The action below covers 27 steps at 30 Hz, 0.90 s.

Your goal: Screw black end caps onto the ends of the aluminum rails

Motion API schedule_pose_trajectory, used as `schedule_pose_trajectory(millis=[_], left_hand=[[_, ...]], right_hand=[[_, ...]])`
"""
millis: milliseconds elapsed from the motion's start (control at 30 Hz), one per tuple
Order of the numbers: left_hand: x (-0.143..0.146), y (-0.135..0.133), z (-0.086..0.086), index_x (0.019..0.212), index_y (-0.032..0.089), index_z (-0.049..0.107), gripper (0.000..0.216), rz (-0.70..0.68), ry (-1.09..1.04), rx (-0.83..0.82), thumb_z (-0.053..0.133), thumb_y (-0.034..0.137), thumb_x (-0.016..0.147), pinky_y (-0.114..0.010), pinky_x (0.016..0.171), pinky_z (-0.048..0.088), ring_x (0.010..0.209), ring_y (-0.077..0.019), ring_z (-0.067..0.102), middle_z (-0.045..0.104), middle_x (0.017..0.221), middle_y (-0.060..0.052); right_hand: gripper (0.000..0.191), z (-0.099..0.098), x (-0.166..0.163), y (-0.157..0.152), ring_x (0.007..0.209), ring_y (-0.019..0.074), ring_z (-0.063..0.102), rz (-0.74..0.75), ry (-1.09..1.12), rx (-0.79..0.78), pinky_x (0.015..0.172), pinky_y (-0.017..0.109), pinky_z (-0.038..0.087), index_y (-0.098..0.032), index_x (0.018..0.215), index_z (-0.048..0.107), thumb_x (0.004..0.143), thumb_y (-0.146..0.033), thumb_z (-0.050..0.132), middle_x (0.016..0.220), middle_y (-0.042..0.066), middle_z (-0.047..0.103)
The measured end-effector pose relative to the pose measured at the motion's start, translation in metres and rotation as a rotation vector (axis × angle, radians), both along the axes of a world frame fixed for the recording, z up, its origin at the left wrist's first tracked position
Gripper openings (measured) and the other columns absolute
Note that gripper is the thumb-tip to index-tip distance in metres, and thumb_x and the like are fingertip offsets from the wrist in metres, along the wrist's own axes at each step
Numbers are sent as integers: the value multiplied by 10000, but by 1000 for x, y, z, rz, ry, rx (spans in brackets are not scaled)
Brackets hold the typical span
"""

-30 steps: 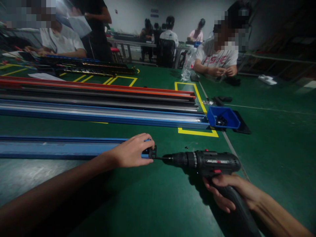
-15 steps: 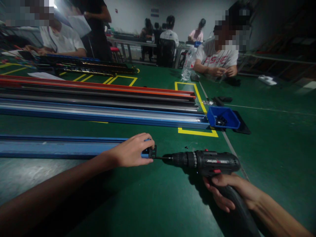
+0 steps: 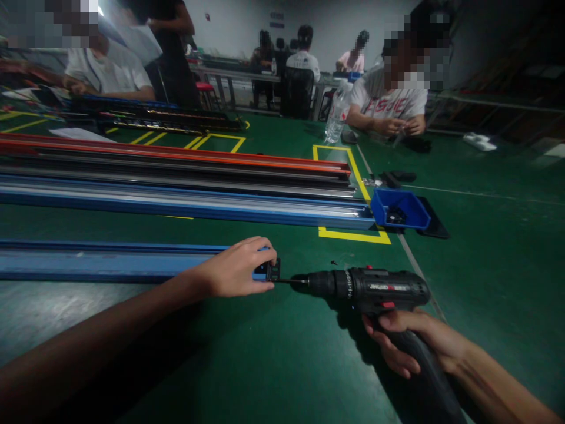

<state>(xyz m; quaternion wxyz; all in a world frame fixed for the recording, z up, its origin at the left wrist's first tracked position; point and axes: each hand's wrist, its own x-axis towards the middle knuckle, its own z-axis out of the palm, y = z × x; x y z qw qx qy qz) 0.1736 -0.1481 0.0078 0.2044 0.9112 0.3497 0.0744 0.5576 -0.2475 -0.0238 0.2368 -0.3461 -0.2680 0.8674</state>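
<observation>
My left hand [image 3: 242,268] is closed around the right end of a long blue metal profile [image 3: 110,260], its fingers gripping a black end bracket [image 3: 274,270] there. My right hand [image 3: 406,341] holds a black cordless drill [image 3: 384,288] by its handle, with the drill lying level and pointing left. From the chuck a long thin bit [image 3: 289,281] reaches to the lower part of the bracket. Whether the tip sits in a screw is too small to see. A small black screw [image 3: 334,262] lies on the green table above the chuck.
Beyond lie more long profiles, blue [image 3: 265,207] and orange [image 3: 220,154]. A blue bin [image 3: 399,209] with small black parts stands at their right end, near a water bottle [image 3: 336,115]. Across the table a person in a white shirt [image 3: 388,100] handles something small; others sit farther back.
My hands, the drill and the blue profile stay practically in place. At the far left, a co-worker's arm has shifted.
</observation>
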Motion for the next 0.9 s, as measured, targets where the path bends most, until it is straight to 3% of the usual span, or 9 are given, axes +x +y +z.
schedule_pose_trajectory(millis=[233,400,567,733,900], left_hand=[[-1,0,-2,1047,198,640,255,-4,-2,13,718,371,876,-392,920,501,1075,-249,603,593,1176,-95],[-2,0,-2,1052,210,636,254,-2,-5,22,715,376,877,-378,916,501,1073,-243,605,594,1169,-84],[-2,0,-3,1056,212,634,250,-5,-12,25,707,377,882,-374,915,497,1073,-241,602,590,1169,-82],[-2,0,-2,1056,206,638,249,-10,-22,22,700,376,885,-386,913,499,1072,-248,602,592,1166,-86],[-3,-1,-2,1049,209,651,251,-3,-47,24,704,384,877,-379,912,504,1067,-246,608,597,1154,-80]], right_hand=[[273,2,-1,0,424,52,539,16,-13,-4,482,205,533,-90,1010,734,872,-325,725,759,20,664],[327,2,-3,1,437,53,574,48,42,40,488,206,540,-83,1122,727,904,-320,677,955,122,745],[476,4,-4,4,411,54,573,85,98,10,475,205,539,-60,1177,716,938,-463,631,1021,200,766],[455,3,-3,6,376,37,536,78,131,-22,449,186,528,-65,1111,724,974,-478,589,981,195,765],[318,-2,-5,2,354,22,481,24,86,2,423,174,508,-82,971,720,953,-394,662,812,75,716]])
